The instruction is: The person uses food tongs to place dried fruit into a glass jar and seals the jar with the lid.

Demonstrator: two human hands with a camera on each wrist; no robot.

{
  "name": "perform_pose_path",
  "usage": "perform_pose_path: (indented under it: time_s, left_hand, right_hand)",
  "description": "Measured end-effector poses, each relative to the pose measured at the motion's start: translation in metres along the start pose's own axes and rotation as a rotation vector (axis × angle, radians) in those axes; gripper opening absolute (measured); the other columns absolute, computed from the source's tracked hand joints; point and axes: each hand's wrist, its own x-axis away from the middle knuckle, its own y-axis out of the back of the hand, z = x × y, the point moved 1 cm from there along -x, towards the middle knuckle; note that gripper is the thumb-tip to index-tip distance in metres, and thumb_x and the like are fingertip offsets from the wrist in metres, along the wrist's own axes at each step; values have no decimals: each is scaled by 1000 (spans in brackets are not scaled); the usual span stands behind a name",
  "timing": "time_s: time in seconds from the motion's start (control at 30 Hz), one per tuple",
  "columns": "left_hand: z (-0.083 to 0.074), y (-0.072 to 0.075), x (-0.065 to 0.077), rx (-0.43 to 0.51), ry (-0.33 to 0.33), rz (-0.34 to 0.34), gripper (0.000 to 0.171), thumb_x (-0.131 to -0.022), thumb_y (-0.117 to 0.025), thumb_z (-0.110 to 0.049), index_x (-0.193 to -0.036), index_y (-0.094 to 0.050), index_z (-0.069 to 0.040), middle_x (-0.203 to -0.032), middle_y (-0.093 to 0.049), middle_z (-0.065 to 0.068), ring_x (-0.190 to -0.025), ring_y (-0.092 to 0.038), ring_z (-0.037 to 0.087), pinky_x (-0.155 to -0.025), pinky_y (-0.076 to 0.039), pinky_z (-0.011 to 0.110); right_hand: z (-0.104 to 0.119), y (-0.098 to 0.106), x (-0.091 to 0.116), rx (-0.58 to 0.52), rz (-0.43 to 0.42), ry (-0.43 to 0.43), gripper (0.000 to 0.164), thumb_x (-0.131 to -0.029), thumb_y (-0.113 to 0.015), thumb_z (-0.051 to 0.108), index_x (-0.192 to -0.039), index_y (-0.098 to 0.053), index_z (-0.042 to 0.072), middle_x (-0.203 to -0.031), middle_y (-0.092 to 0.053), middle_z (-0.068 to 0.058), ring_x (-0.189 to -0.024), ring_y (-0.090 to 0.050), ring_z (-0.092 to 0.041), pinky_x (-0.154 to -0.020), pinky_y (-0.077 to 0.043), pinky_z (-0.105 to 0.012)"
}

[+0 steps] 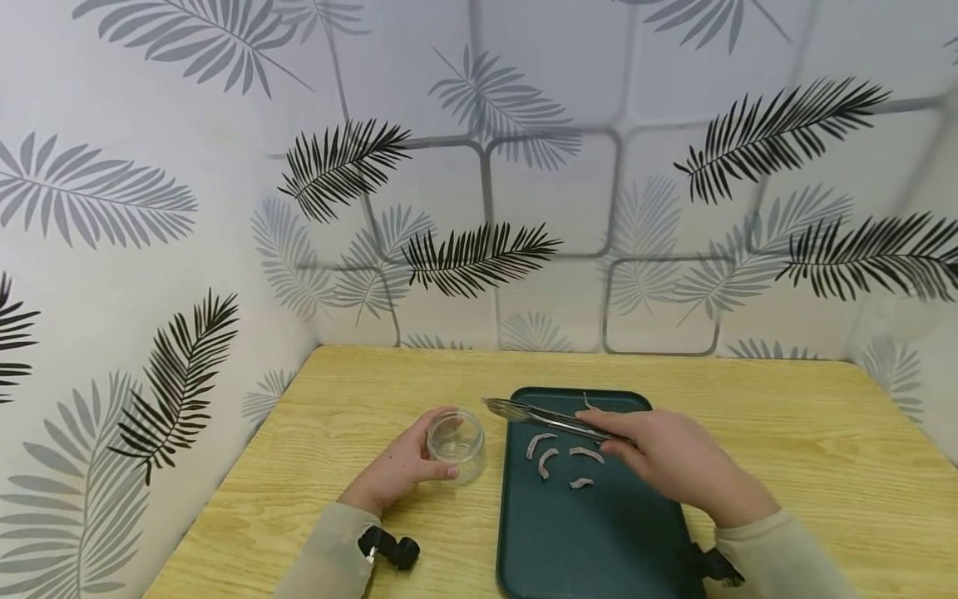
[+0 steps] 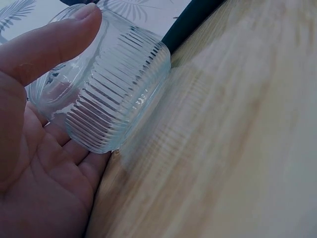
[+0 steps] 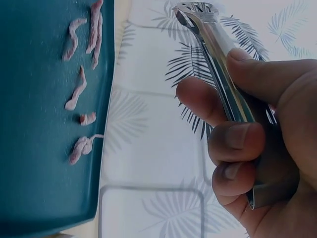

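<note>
My left hand (image 1: 404, 466) grips a clear glass jar (image 1: 456, 449) on the table, thumb on the near side and fingers around the far side. Ribbed walls of this jar (image 2: 116, 91) show in the left wrist view. Metal tongs (image 1: 557, 418) are held in my right hand (image 1: 669, 453), fingers curled round the arms (image 3: 233, 94). The tongs' tips (image 3: 195, 9) are close together, pointing left between jar and tray; whether they hold anything I cannot tell. Several thin, curved, pale pinkish-grey strips (image 1: 548, 462) lie on the dark green tray (image 1: 591, 541) below the tongs.
The light wood-grain table (image 1: 793, 433) extends on both sides of the tray. Behind it and at the left stands a white wall (image 1: 554, 299) with grey and black feather patterns. A black wrist camera (image 1: 389, 549) sits at the left sleeve.
</note>
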Motion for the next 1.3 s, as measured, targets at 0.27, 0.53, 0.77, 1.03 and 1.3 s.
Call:
perform_pose_path:
  time_s: [0.27, 0.53, 0.77, 1.03, 1.3]
  left_hand:
    - [1, 1, -2, -11, -11, -13, 82, -87, -82, -11, -155, -35, -21, -156, -42, 7, -139, -42, 28, -111, -32, 44]
    - [1, 1, -2, -14, 18, -21, 84, -88, -80, -13, -157, -32, -21, -157, -41, 5, -141, -40, 27, -110, -33, 45]
    - [2, 2, 0, -12, 40, -20, 85, -89, -80, -15, -157, -32, -22, -155, -41, 8, -130, -51, 28, -104, -40, 42]
    - [3, 1, 0, -7, 16, -10, 84, -88, -80, -12, -156, -33, -20, -157, -40, 4, -136, -46, 26, -107, -38, 42]
    - [2, 0, 0, -12, 19, -10, 84, -88, -81, -14, -156, -33, -21, -157, -41, 5, -134, -47, 26, -106, -38, 37]
  right_hand:
    - [12, -2, -4, -38, 15, 48, 48, -97, -69, 30, -144, -58, 33, -78, -57, 21, -51, -36, 0, -54, -37, -25]
    - [18, -8, -7, -39, 0, 86, 49, -96, -68, 33, -144, -57, 36, -79, -59, 24, -50, -37, 1, -50, -35, -24]
    - [21, -14, -7, -50, 2, 106, 48, -96, -69, 34, -144, -59, 32, -90, -68, 22, -58, -46, 5, -52, -38, -24]
    - [22, -13, -7, -58, 41, 96, 52, -97, -69, 34, -147, -56, 29, -91, -65, 23, -68, -53, 7, -55, -41, -24]
    - [13, -5, -4, -65, 50, 37, 53, -97, -69, 31, -148, -55, 26, -93, -66, 18, -67, -51, 4, -59, -43, -26]
